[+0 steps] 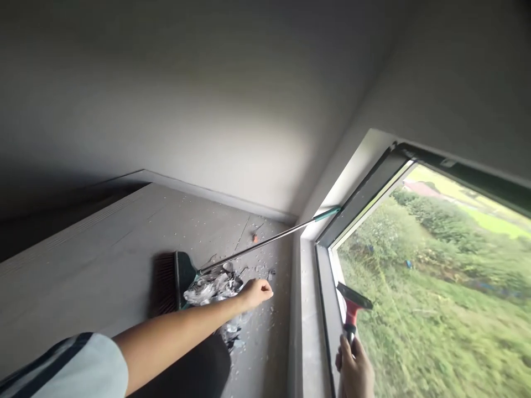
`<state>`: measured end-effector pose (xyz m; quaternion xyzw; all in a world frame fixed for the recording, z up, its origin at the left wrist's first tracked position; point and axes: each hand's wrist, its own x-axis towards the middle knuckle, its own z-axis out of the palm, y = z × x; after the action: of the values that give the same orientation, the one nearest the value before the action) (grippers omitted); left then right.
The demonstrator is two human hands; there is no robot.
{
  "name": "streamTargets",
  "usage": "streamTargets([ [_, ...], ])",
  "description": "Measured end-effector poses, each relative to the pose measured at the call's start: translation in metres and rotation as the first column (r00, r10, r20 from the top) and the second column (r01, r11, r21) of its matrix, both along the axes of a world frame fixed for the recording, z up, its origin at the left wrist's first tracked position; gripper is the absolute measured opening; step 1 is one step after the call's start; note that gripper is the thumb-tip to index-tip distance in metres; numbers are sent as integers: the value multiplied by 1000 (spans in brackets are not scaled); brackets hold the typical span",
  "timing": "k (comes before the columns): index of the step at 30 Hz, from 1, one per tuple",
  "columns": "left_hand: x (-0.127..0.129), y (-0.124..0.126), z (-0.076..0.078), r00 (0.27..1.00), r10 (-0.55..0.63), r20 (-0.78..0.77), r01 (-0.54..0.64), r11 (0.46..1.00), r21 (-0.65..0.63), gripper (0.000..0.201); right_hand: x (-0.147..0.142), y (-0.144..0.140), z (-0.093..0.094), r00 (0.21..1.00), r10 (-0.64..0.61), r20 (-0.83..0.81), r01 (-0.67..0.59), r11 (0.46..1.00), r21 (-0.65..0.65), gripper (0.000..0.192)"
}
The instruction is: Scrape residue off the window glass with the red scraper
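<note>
My right hand (355,369) is wrapped round the handle of a scraper (352,312) with a red neck and a wide black head. The scraper's head is in front of the window glass (418,282), near the frame's lower left edge; I cannot tell whether it touches. My left hand (256,293) hovers over the littered floor with its fingers curled in a pinch. Whatever it may hold is too small to make out. Just left of that hand, a heap of crumpled plastic and scraps (215,287) lies against the broom.
A broom (185,276) lies with its bristles to the left, its metal pole (265,241) slanting up to the window recess. Small debris dots the grey floor (124,237). The sill (313,320) runs beside the window frame. A floor edge drops into shadow at left.
</note>
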<state>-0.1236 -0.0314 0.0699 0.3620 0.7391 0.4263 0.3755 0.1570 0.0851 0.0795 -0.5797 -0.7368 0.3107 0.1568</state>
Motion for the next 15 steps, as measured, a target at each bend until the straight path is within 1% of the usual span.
streamTargets([
  [2, 11, 15, 46, 999, -43, -32, 45, 996, 72, 13, -20, 9, 49, 987, 23, -159, -5, 994, 113, 35],
  [5, 22, 33, 119, 989, -115, -94, 129, 979, 160, 11, -45, 26, 129, 952, 99, -289, -27, 970, 244, 32],
  [6, 22, 38, 141, 986, -119, -121, 140, 973, 183, 11, -53, 34, 153, 942, 89, -322, 12, 954, 298, 32],
  [7, 21, 41, 159, 983, -116, -145, 144, 969, 201, 12, -61, 44, 175, 941, 78, -330, 56, 924, 378, 31],
  [8, 19, 45, 175, 980, -111, -165, 145, 966, 213, 13, -68, 54, 195, 942, 62, -331, 98, 890, 445, 31],
  [9, 17, 47, 187, 978, -111, -178, 150, 964, 221, 14, -75, 65, 211, 940, 46, -339, 134, 862, 488, 31],
  [10, 16, 49, 195, 976, -118, -185, 159, 961, 226, 16, -81, 76, 224, 939, 32, -343, 160, 840, 518, 31],
  [11, 16, 51, 199, 974, -135, -185, 176, 958, 229, 19, -86, 85, 234, 934, 21, -356, 182, 830, 527, 32],
  [12, 17, 52, 200, 970, -164, -178, 203, 952, 227, 21, -92, 94, 241, 926, 11, -377, 204, 827, 524, 33],
  [13, 18, 54, 198, 965, -205, -166, 239, 944, 225, 26, -97, 101, 244, 916, -2, -400, 227, 825, 517, 35],
  [15, 23, 59, 185, 940, -313, -132, 336, 915, 223, 42, -108, 113, 245, 889, -33, -457, 285, 821, 495, 39],
])
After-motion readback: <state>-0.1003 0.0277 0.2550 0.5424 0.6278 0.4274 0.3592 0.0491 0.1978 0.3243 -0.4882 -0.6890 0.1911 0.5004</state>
